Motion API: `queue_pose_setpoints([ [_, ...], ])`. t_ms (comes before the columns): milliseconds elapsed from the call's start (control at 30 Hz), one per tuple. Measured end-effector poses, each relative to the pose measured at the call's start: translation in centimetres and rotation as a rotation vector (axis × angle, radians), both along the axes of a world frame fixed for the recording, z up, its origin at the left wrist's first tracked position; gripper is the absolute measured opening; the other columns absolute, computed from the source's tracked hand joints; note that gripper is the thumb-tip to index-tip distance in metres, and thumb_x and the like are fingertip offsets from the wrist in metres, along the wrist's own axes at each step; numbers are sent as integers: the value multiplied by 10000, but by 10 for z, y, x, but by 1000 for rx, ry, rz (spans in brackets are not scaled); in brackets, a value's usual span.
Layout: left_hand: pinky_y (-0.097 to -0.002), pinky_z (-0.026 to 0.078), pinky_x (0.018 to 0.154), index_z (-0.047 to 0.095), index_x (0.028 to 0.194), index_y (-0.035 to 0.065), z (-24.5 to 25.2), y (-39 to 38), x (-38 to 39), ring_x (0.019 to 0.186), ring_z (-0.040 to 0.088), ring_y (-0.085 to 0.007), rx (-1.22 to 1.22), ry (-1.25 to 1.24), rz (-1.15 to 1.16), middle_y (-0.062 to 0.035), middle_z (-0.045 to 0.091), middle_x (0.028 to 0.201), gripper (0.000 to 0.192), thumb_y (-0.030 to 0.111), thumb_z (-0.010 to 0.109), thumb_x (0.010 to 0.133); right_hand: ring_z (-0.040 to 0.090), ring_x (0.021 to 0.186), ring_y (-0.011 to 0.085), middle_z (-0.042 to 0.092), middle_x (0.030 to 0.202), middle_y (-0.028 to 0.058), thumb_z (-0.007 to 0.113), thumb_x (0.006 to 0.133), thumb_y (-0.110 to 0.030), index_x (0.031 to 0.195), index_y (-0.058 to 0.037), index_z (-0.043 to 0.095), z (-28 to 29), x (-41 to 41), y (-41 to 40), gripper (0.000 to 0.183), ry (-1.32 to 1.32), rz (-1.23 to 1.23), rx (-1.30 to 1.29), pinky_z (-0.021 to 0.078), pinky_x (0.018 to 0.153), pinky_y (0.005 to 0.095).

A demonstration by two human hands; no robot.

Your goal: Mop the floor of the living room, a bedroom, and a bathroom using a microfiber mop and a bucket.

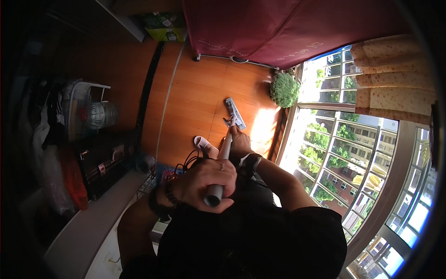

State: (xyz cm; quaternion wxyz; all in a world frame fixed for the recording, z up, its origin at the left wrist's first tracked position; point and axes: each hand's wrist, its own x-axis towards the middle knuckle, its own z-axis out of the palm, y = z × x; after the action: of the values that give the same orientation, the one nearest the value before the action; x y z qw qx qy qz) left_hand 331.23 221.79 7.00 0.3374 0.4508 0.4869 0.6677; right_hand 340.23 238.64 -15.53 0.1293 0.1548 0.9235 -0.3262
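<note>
A mop with a long pale handle (pixel 225 148) and a flat grey head (pixel 235 113) stands before me, its head on the wood-look floor (pixel 198 87). My left hand (pixel 210 179) is closed round the top end of the handle, close to the camera; a ring and a beaded bracelet show on it. Lower down, my right hand (pixel 240 143) grips the same handle near the mop head, a dark band at its wrist. One of my feet, in a pale slipper (pixel 202 142), shows left of the handle. The other foot is mostly hidden behind my hands and the handle.
A dark red fabric wardrobe cover (pixel 251 31) stands ahead. A round green plant (pixel 285 90) sits by the barred window (pixel 334 146) on the right, near a patterned curtain (pixel 390 80). At left are a black case (pixel 104 164), a white rack (pixel 87 83) and a large clear bottle (pixel 102 115).
</note>
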Motion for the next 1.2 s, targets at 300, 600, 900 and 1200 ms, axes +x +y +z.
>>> queue_pose_setpoints([
  [300,-345,447,693,444,601,68,20,-20,-22,570,497,-176,11,-48,102,-31,492,598,180,-48,579,578,589,698,308,599,680,109,645,642,-194,663,-79,608,-42,-27,7,123,222,170,-116,458,613,395],
  [600,-319,404,766,423,600,55,-43,106,-69,613,483,-152,41,-215,-4,-32,500,624,150,-12,549,647,575,750,312,602,692,107,628,641,-147,642,-73,611,-83,-18,135,76,233,-239,67,454,678,391],
  [900,-327,371,695,374,551,85,-76,108,-165,517,408,-133,-8,-324,289,-22,409,521,191,110,476,710,568,671,358,566,625,173,635,656,-154,606,-37,569,-134,-135,115,143,344,-426,-106,445,604,418],
  [1200,-351,357,738,356,592,121,-38,47,-179,558,409,-143,-141,-181,519,-14,385,555,203,181,476,745,564,648,357,575,636,163,606,571,-134,594,-51,576,-115,-205,70,91,328,-52,-169,454,603,420],
])
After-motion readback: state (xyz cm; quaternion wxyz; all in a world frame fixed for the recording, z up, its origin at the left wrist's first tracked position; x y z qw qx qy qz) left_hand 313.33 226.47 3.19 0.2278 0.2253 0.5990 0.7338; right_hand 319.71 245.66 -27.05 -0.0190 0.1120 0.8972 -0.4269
